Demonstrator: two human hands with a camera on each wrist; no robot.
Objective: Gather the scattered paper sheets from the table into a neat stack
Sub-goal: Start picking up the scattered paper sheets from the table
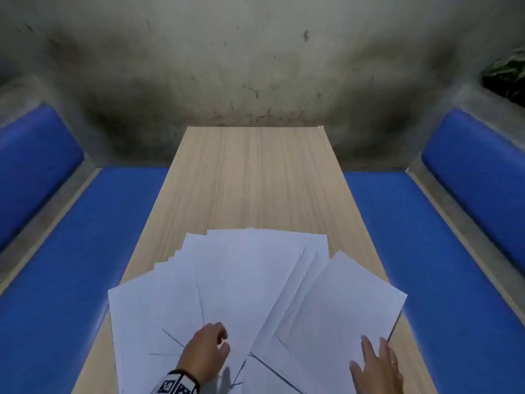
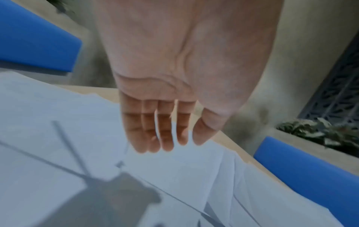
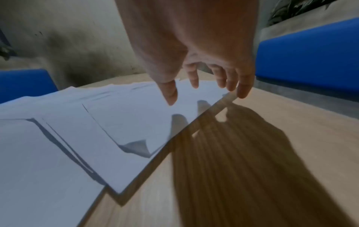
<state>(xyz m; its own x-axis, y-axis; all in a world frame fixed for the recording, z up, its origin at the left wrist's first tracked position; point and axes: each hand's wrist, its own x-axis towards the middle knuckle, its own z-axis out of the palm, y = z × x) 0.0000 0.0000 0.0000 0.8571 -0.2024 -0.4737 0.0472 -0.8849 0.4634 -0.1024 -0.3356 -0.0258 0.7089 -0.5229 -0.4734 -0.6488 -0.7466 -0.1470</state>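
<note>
Several white paper sheets [image 1: 250,280] lie fanned and overlapping across the near end of a light wooden table [image 1: 255,180]; some overhang its left and right sides. My left hand [image 1: 221,341] hovers over the middle of the fan with loosely bent fingers and holds nothing. From the left wrist, that hand [image 2: 165,145] hangs above the sheets [image 2: 58,122], palm down. My right hand [image 1: 372,351] is spread over the near right edge of the rightmost sheet [image 1: 341,302]. Seen from the right wrist, its fingers [image 3: 194,79] are straight above the sheets [image 3: 116,115] without gripping.
Blue bench cushions run along the left [image 1: 85,251] and the right [image 1: 440,251] of the table, with blue backrests behind them. A stained concrete wall [image 1: 255,66] closes the far end. A plant [image 1: 508,72] sits at the top right. The far half of the tabletop is bare wood.
</note>
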